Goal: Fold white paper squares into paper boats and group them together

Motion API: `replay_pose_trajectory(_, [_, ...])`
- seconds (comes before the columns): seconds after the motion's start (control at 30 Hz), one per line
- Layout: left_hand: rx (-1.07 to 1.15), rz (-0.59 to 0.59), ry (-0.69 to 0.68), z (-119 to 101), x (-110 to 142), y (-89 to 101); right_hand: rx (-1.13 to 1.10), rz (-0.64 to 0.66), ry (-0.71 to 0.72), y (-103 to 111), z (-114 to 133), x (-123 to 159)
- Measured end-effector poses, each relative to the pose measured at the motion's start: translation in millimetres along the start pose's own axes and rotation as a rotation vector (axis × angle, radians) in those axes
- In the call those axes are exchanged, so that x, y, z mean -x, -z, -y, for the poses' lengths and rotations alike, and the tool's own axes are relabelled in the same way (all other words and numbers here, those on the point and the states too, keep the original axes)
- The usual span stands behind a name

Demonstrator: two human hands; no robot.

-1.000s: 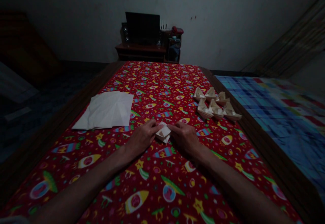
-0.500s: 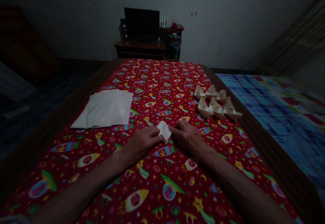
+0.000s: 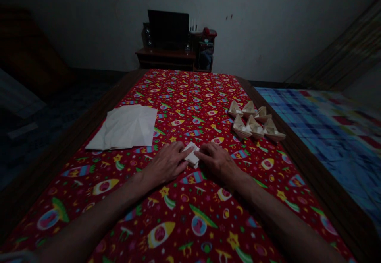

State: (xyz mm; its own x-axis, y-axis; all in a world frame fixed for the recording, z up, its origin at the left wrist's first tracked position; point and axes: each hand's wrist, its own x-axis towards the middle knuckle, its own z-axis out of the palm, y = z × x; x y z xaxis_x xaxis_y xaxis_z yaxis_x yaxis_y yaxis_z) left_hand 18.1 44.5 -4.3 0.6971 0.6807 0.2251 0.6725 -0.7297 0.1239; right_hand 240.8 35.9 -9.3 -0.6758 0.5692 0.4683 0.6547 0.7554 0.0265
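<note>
A small piece of folded white paper (image 3: pixel 192 156) lies on the red patterned cloth (image 3: pixel 184 199) between my hands. My left hand (image 3: pixel 169 160) grips its left side, with the index finger laid across the top. From the right, my right hand (image 3: pixel 216 159) pinches the paper's edge with thumb and fingertips. Several folded paper boats (image 3: pixel 253 130) stand in two rows to the right, beyond my right hand. To the left rests a fanned stack of white paper sheets (image 3: pixel 127 128).
Dark wooden borders (image 3: pixel 300 171) run along both sides of the cloth. At the far end a monitor (image 3: pixel 168 28) with speakers stands on a brown desk (image 3: pixel 165 58) against the wall. A blue checked sheet (image 3: pixel 312 136) spreads at the right.
My left index finger has moved onto the top of the folded paper, and my right fingertips reach slightly further over it. The whole view has shifted a little.
</note>
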Motion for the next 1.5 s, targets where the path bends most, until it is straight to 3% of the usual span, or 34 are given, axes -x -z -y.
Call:
replay_pose_trajectory(0.37, [-0.139,0.049,-0.027,6,-9,12.6,-0.058,-0.028,0.092,-1,-3,-1])
replay_pose_trajectory(0.7, [-0.142,0.066,-0.026,-4,-6,11.7,-0.038,-0.059,0.117,-3,-4,1])
replay_pose_trajectory(0.9, [-0.188,0.063,0.043,-1,-3,9.0,-0.071,-0.022,0.091,-2,-3,0])
replay_pose_trajectory(1.5, [-0.212,0.055,0.018,3,-11,10.9,-0.086,0.017,0.07,0,-2,-1])
